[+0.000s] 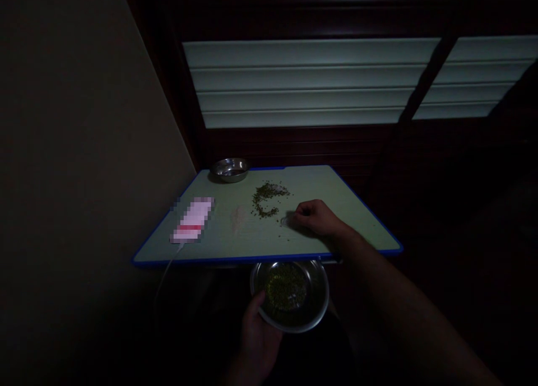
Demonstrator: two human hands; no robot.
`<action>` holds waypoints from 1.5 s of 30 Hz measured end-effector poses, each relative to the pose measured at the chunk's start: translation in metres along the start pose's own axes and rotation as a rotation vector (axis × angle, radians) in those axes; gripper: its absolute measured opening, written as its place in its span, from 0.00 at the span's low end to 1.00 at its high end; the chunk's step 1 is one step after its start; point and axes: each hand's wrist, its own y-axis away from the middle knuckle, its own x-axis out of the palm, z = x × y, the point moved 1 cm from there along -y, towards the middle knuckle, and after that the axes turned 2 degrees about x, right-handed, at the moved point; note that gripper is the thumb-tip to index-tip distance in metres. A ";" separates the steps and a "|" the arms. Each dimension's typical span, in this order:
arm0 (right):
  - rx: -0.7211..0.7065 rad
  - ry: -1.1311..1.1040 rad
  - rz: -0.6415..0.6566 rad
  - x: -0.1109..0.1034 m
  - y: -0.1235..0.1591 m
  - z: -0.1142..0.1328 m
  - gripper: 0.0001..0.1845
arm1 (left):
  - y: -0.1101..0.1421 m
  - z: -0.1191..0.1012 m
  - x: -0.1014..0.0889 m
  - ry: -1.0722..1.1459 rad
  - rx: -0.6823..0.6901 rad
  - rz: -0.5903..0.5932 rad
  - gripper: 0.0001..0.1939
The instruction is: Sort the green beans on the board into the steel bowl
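My left hand point(258, 333) grips a metal bowl point(318, 313) by its left side, thumb over the rim, just below the table's near edge. Inside the bowl lie many small green beans point(286, 288), which look like mung beans. Over the right part of the table my right hand point(315, 217) is closed, its fingertips pinched together. A small pale, see-through shape shows at those fingertips; what it is, or whether they hold it, is unclear. More green beans point(267, 194) lie scattered in a curve to the left of this hand, with a few loose ones closer to me.
A second metal bowl point(230, 171) stands at the table's back left corner. On the left lies a lit phone point(194, 221) with a white cable point(166, 277) hanging over the near edge. The pale table point(336, 187) has a blue rim; a dark slatted panel rises behind it.
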 end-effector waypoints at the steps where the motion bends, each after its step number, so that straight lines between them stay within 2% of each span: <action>1: -0.002 0.002 0.006 0.000 0.000 0.001 0.14 | 0.000 0.000 0.001 0.004 -0.003 0.000 0.13; 12: 0.023 -0.022 0.032 0.004 0.004 0.007 0.14 | 0.001 -0.001 0.002 -0.024 -0.002 -0.012 0.13; 23: 0.033 0.035 -0.047 -0.005 0.000 0.000 0.12 | 0.003 -0.002 0.004 -0.006 -0.004 -0.009 0.14; 29: 0.006 0.009 0.009 0.000 0.001 0.002 0.13 | 0.000 0.000 0.001 0.018 0.002 -0.010 0.13; 36: 0.016 0.067 -0.066 -0.005 0.000 0.001 0.11 | 0.002 -0.001 0.001 0.000 -0.005 -0.009 0.14; 45: 0.011 0.044 -0.023 -0.002 0.001 0.001 0.12 | 0.000 0.000 0.000 -0.021 -0.004 0.021 0.15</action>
